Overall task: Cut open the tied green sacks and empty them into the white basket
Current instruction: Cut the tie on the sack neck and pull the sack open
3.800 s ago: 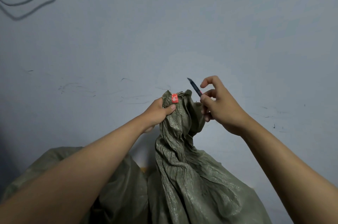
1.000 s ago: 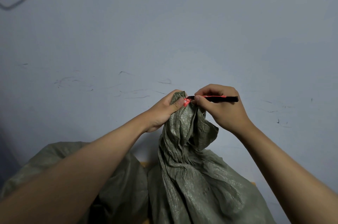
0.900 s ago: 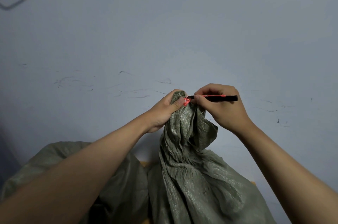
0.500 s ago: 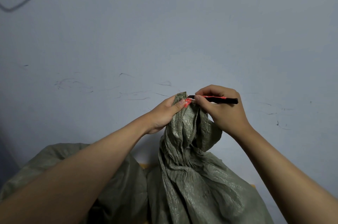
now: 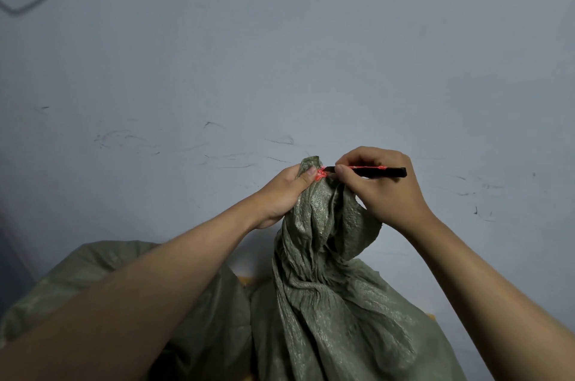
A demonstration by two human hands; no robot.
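Your left hand (image 5: 281, 192) grips the sack (image 5: 323, 287) neck just below the red tie (image 5: 320, 174); your right hand (image 5: 384, 190) pinches the cutter (image 5: 373, 171), its tip at the tie. The weave looks soft and crinkly, likely slippery, so hold the bunched neck taut.

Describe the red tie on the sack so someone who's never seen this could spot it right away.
Start at the big green sack standing front and centre, and follow its bunched neck up to where the left hand pinches it. The red tie sits just under the tip, the only bright red against the green, with the right hand's cutter touching it.
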